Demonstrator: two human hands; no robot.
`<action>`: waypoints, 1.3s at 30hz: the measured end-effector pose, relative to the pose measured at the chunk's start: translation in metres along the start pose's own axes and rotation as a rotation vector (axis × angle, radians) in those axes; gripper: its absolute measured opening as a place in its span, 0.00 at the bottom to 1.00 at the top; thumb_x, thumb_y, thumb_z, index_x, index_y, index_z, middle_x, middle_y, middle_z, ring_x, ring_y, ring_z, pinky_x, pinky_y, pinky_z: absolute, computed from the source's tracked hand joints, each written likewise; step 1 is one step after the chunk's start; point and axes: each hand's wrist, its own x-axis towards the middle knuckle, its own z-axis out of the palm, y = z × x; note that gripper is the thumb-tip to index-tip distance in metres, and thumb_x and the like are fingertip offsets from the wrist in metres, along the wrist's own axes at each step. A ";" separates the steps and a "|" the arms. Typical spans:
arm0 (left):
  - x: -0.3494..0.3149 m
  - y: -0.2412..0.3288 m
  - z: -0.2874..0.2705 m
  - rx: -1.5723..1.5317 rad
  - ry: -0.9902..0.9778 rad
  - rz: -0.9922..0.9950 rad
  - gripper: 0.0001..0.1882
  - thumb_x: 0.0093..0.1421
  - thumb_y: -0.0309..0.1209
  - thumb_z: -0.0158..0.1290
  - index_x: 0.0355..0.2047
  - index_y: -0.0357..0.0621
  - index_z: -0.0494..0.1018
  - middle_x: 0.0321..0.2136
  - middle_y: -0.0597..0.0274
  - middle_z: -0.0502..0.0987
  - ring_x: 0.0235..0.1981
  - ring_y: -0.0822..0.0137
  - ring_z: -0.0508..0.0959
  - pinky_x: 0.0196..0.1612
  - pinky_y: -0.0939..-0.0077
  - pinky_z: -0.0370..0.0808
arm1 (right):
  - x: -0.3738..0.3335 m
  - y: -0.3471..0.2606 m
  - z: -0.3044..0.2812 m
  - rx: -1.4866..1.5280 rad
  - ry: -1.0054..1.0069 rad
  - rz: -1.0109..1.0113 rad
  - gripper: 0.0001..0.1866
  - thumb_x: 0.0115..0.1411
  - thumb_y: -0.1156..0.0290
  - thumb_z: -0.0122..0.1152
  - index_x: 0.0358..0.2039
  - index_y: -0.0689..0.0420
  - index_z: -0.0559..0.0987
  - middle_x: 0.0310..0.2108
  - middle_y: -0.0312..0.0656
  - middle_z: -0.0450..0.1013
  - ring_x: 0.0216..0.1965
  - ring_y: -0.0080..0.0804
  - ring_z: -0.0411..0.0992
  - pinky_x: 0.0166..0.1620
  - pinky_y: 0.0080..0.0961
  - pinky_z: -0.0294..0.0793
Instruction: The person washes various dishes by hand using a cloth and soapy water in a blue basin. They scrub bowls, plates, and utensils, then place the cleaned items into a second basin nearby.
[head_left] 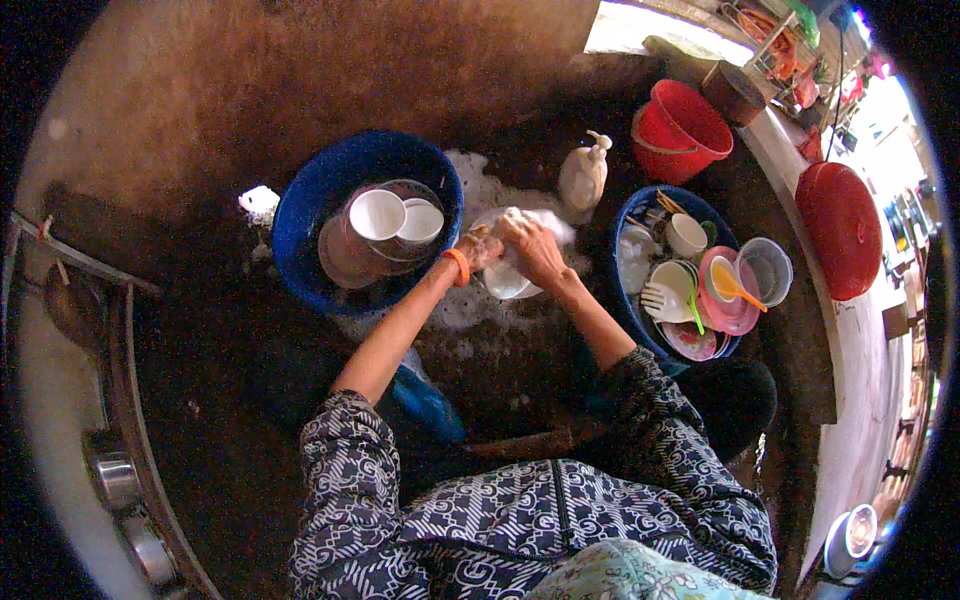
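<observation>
My left hand [480, 246], below an orange wristband, is closed at the left side of a white, foam-covered dish [506, 284], which looks like a bowl. Against the top of it presses my right hand [535, 250], with its fingers bent; suds hide whatever lies under them. White foam [480, 180] spreads on the dark wet floor around both hands. To the left stands a blue tub [290, 240] with white cups [378, 215] and see-through containers in it. A second blue tub [625, 275] on the right is piled with bowls, plates, a green-handled utensil and an orange spoon [738, 285].
Beyond my right hand stands a pale pump bottle [582, 180]. A red bucket [680, 135] is at the far right, near a raised ledge [860, 370] and a red basin [840, 230]. Metal pots [115, 478] sit along the left edge. A brown wall [300, 70] closes the far side.
</observation>
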 end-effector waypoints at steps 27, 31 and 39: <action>-0.008 -0.053 0.041 -0.172 0.152 -0.317 0.21 0.60 0.42 0.43 0.41 0.37 0.74 0.41 0.50 0.78 0.41 0.54 0.77 0.48 0.62 0.71 | 0.029 -0.001 -0.024 0.227 0.039 0.574 0.13 0.48 0.67 0.66 0.35 0.54 0.77 0.31 0.45 0.76 0.34 0.35 0.76 0.38 0.33 0.73; -0.007 -0.078 0.056 -0.066 0.247 -0.356 0.16 0.56 0.39 0.47 0.38 0.43 0.76 0.40 0.50 0.78 0.41 0.53 0.77 0.43 0.61 0.71 | 0.062 -0.017 -0.077 0.703 0.189 0.453 0.14 0.54 0.63 0.63 0.36 0.59 0.77 0.32 0.41 0.76 0.33 0.28 0.74 0.37 0.27 0.73; -0.009 -0.012 0.015 -1.268 0.263 -0.808 0.21 0.60 0.43 0.45 0.48 0.46 0.72 0.46 0.60 0.75 0.46 0.56 0.74 0.48 0.61 0.72 | 0.069 -0.017 -0.064 1.052 0.212 0.542 0.32 0.49 0.57 0.70 0.51 0.58 0.68 0.42 0.47 0.73 0.42 0.34 0.72 0.43 0.33 0.73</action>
